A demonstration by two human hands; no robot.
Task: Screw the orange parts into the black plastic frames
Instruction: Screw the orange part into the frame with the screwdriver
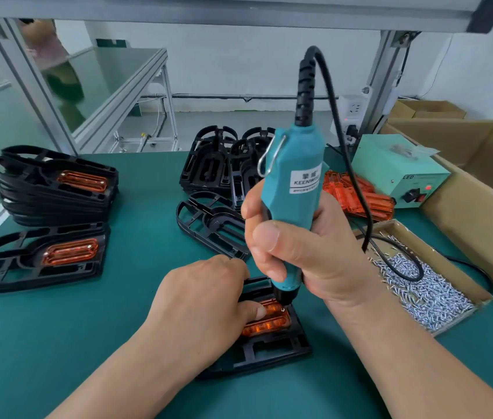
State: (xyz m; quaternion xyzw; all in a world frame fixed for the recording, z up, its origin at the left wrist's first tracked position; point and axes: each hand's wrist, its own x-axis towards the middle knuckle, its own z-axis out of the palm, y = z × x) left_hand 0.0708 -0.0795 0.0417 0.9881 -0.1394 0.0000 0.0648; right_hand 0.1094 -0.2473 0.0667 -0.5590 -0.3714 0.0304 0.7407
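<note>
The right hand (308, 255) is wrapped round the teal electric screwdriver (293, 182), which stands nearly upright and leans a little to the right at the top. Its bit is down at the far right end of the orange part (272, 322). The left hand (203, 300) lies over the black frame (269, 352) with its thumb (257, 311) pressed flat on the orange part, just beside the bit. The other fingers bend away behind the knuckles, so I cannot tell whether they grip the frame.

The likeliest fault is the bit skating off the screw head. The lean of the tool could cause that, or the frame could shift under light pressure. A slip would score the clear orange plastic or reach the thumb. A screw driven at that lean may also go in crooked or crack its boss.

The frame lies at the middle of the surface (88, 343), close to the front edge. The orange part's long axis runs roughly along that edge, rising slightly toward the far right. The frame's squared end faces the near right, and the rest is hidden under the left hand.

The tool's cable (357, 189) loops into the box of screws (426, 285) at the right edge, where a tug could scatter some. Finished frames (54, 189) are stacked at the left edge.
</note>
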